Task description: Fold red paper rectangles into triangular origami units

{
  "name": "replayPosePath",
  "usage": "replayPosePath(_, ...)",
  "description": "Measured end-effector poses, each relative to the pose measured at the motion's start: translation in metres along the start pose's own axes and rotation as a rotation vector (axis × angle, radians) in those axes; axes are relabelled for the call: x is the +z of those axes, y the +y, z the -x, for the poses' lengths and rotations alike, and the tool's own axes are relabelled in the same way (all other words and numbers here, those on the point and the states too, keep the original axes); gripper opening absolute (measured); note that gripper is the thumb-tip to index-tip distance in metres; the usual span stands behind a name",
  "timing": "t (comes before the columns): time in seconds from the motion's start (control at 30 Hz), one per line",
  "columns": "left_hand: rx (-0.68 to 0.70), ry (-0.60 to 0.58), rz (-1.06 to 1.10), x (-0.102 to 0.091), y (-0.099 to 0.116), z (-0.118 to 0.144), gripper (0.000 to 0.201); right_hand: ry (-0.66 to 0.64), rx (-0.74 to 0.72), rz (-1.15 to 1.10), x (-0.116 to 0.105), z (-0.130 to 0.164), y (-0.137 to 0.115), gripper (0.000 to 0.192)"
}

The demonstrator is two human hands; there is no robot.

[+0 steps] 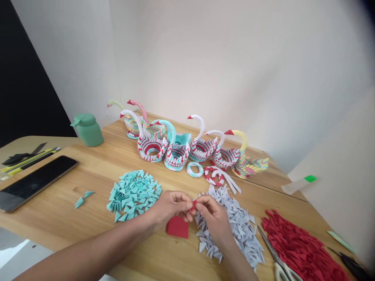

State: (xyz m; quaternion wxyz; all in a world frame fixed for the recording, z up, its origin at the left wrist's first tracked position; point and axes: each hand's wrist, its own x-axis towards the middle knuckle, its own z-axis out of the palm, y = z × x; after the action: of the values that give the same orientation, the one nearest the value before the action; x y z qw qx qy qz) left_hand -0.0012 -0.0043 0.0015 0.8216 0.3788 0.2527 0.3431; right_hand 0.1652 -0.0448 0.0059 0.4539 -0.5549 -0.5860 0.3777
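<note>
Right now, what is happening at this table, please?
A person pinches a small red paper piece between the left hand and right hand. Heaps of folded teal pieces, white pieces and red pieces lie around. Finished paper swans stand behind.

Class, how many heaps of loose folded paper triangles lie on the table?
3: a teal heap left of the hands, a white heap under the right hand, and a red heap at far right.
</note>
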Motion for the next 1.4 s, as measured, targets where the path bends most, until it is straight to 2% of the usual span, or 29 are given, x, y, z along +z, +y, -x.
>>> replayPosePath(0.17, 0.115, 0.097, -0.229, 0.003, 0.0, 0.0, 0.037, 0.024, -0.001, 0.005, 0.001, 0.001, -0.002, 0.021)
replayPosePath(0.27, 0.191, 0.135, -0.368, 0.006, 0.0, 0.004, 0.026, -0.001, -0.002, 0.007, 0.002, 0.0, -0.004, 0.022)
replayPosePath(0.4, 0.357, 0.207, -0.646, 0.008, 0.001, 0.008, 0.015, 0.017, -0.02, 0.001, 0.004, 0.001, -0.004, 0.023)
replayPosePath(0.47, 0.318, 0.167, -0.575, 0.007, 0.002, 0.007, 0.02, 0.051, -0.045, 0.008, 0.006, 0.001, -0.005, 0.022)
replayPosePath(0.57, 0.16, 0.074, -0.324, 0.005, 0.0, 0.002, 0.035, 0.141, -0.089, 0.059, 0.008, 0.003, -0.007, 0.019)
replayPosePath(0.67, 0.094, 0.077, -0.206, 0.003, -0.002, -0.003, 0.046, 0.192, -0.127, 0.126, 0.01, 0.005, -0.008, 0.016)
replayPosePath(0.8, 0.07, 0.098, -0.16, 0.0, -0.001, -0.004, 0.045, 0.157, -0.195, 0.18, 0.01, 0.004, -0.009, 0.011)
replayPosePath(0.87, 0.063, 0.091, -0.149, -0.001, 0.001, -0.002, 0.042, 0.114, -0.282, 0.202, 0.008, 0.003, -0.008, 0.01)
replayPosePath(0.97, 0.045, 0.063, -0.095, -0.003, 0.003, 0.0, 0.039, 0.051, -0.418, 0.243, 0.003, 0.002, -0.007, 0.013)
replayPosePath(1.07, 0.021, 0.018, -0.03, -0.002, 0.005, 0.001, 0.038, 0.067, -0.448, 0.287, 0.001, 0.002, -0.006, 0.016)
replayPosePath(1.17, 0.03, 0.017, -0.062, 0.0, 0.006, 0.0, 0.041, 0.102, -0.449, 0.3, 0.001, 0.003, -0.006, 0.016)
replayPosePath(1.3, 0.113, 0.106, -0.223, 0.001, 0.004, 0.0, 0.044, 0.11, -0.444, 0.278, 0.001, 0.002, -0.009, 0.017)
replayPosePath(1.4, 0.218, 0.141, -0.404, 0.001, 0.003, 0.002, 0.036, 0.088, -0.349, 0.233, 0.0, 0.002, -0.01, 0.014)
